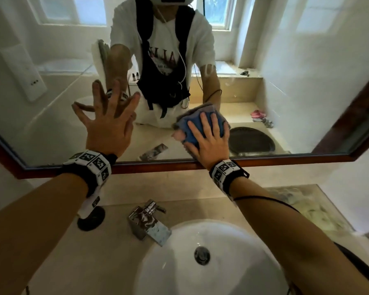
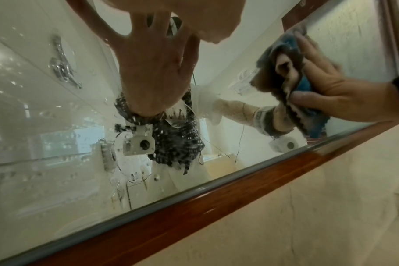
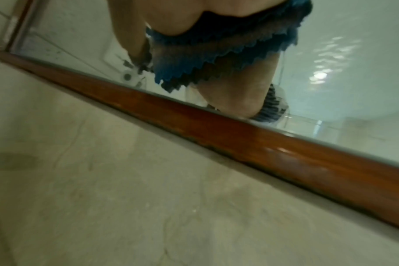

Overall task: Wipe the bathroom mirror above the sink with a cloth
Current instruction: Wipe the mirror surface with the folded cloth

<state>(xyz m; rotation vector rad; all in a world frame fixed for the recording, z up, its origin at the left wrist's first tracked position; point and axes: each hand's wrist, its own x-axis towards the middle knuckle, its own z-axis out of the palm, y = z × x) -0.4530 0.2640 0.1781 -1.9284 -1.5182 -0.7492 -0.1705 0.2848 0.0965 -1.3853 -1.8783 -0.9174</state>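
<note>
A person is standing at a bathroom sink, facing a wide wall mirror with a reddish-brown wooden frame (image 1: 179,166). The right hand (image 1: 209,143) is pressing a folded blue microfibre cloth with zigzag-cut edges (image 1: 192,129) flat against the glass, low on the mirror and just above the bottom rail of the frame. Its fingers are lying straight and slightly spread over the cloth, with the thumb at the cloth's lower left edge. In the right wrist view the cloth's jagged edge is hanging just above the frame rail.

The left hand (image 1: 111,126) is reaching up to the left of the cloth, holding nothing, its fingers spread wide apart with the fingertips (image 1: 97,86) at the glass. The two hands are near each other but apart. In the left wrist view, small water spots are speckling the glass.

Below the mirror, a beige stone tabletop (image 1: 62,252) is carrying a round white ceramic sink basin (image 1: 232,252) with a metal drain (image 1: 201,255). A square chrome tap (image 1: 149,222) is sitting behind the basin, to its left.
</note>
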